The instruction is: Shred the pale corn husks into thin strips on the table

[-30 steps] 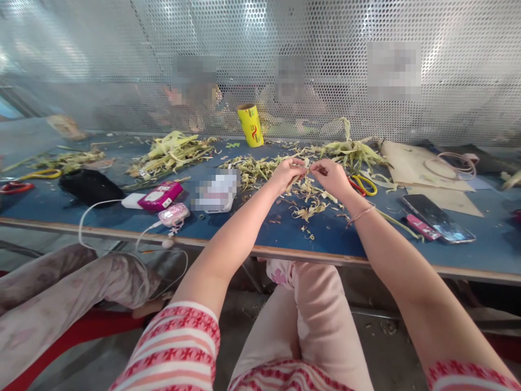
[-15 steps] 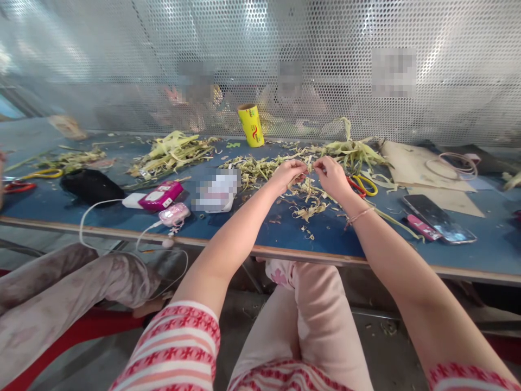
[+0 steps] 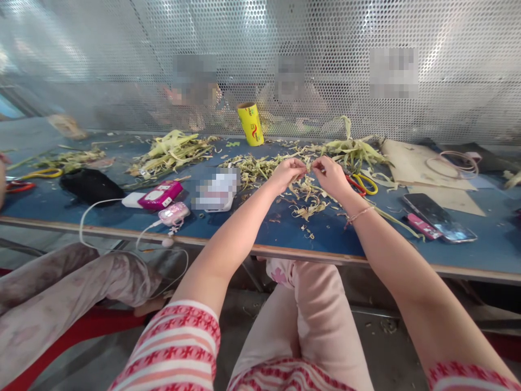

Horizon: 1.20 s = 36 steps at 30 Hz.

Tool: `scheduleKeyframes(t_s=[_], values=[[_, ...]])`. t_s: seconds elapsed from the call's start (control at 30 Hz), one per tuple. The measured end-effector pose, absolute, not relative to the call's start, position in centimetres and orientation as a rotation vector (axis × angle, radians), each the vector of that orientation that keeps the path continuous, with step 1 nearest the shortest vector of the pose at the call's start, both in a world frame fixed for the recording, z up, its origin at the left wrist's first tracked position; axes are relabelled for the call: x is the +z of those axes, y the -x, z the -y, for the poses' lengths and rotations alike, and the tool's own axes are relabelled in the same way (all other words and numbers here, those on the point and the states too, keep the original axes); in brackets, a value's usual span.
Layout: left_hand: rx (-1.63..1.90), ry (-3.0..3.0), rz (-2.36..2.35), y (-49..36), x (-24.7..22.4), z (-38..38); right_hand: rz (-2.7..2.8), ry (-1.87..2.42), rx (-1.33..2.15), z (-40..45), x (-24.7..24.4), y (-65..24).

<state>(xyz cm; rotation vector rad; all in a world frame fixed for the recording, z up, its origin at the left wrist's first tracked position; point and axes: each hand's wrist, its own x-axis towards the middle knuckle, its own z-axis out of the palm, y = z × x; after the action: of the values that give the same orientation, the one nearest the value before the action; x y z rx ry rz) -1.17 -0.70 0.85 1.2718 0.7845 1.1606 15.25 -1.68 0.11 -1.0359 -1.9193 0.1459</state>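
My left hand (image 3: pixel 288 175) is closed in a pinch on a thin, pale green plant strip, its fingertips pointing right. Close to it, my right hand (image 3: pixel 329 172) pinches too, at the same small piece between the hands, though its fingertips hide most of it. Below and around them lie curled plant scraps (image 3: pixel 310 207). A heap of short cut pieces (image 3: pixel 258 172) is just left of my left hand. Behind my right hand rests a bundle of long pale green leaf strips (image 3: pixel 354 151). Scissors with red and yellow handles (image 3: pixel 364 184) lie beside my right wrist.
Another leaf bundle (image 3: pixel 171 152), a yellow tube (image 3: pixel 251 125), a magenta charger (image 3: pixel 160 195) with white cable, and a black pouch (image 3: pixel 91 186) are on the blue table (image 3: pixel 285 236). At right lie a phone (image 3: pixel 439 217) and cardboard (image 3: pixel 419 168). A perforated metal panel (image 3: pixel 252 60) stands behind.
Both hands stay almost in place, still pinching close together; only slight finger movement shows. The things on the table have not moved.
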Motion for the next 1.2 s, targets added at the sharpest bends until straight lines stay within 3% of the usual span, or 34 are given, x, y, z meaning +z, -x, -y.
scheduleKeyframes(t_s=[0.17,0.33,0.47,0.83,1.2], values=[[1.199,-1.324,-0.741,1.1,0.5,0.4,1.822,1.076,0.272,1.9,0.3,-14.9],[1.292,-1.413,-0.817,1.1,0.3,0.0,1.527,1.099,0.733,1.3,0.1,-14.5],[1.370,-1.631,-0.916,1.3,0.3,-0.1,1.401,1.044,0.871,0.9,-0.2,-14.4],[1.379,-1.806,-0.972,1.5,0.4,0.3,1.466,1.057,0.829,0.5,-0.7,-14.7],[1.404,-1.818,-0.961,1.5,0.3,0.4,1.646,1.161,0.439,0.9,-0.3,-14.8]])
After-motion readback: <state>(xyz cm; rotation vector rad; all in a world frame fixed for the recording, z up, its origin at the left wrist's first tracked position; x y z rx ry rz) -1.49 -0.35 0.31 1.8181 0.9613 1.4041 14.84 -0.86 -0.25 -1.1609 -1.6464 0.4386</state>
